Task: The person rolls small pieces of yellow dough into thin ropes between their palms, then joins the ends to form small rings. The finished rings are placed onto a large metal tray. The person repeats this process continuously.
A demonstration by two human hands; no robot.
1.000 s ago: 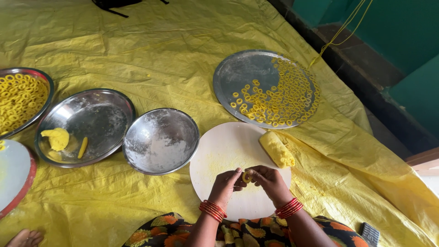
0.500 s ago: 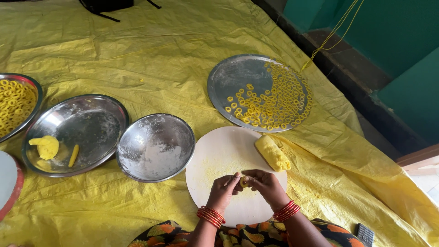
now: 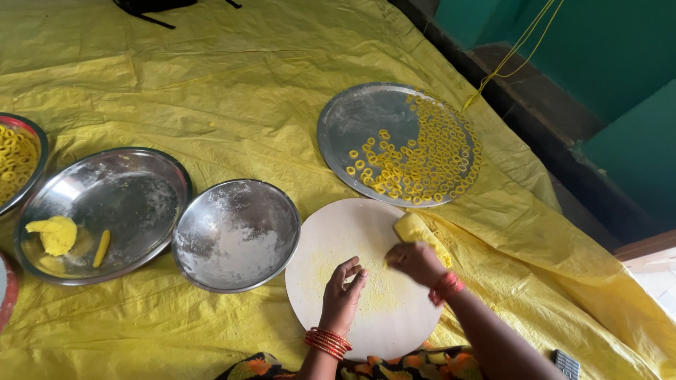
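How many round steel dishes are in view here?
4. A flat round steel tray holding yellow dough rings at upper right; a floured steel bowl in the centre; a wide steel plate with dough lumps left; another, cut off by the left edge.

Both forearms enter from the 6 o'clock edge of the view, bare from the elbow down, with no sleeves showing. The left hand (image 3: 343, 297) carries a stack of thin bangles (image 3: 327, 341) at the wrist, red with orange-gold bands among them, sitting close together as one ribbed cuff. The right hand (image 3: 417, 262), toward 5 o'clock from the centre, wears a similar cluster of red bangles (image 3: 446, 286) at its wrist, slightly bunched. No rings can be made out on the fingers. At the very bottom edge, between the arms, lies a strip of patterned garment (image 3: 394, 367): dark cloth printed with orange, yellow and green shapes.
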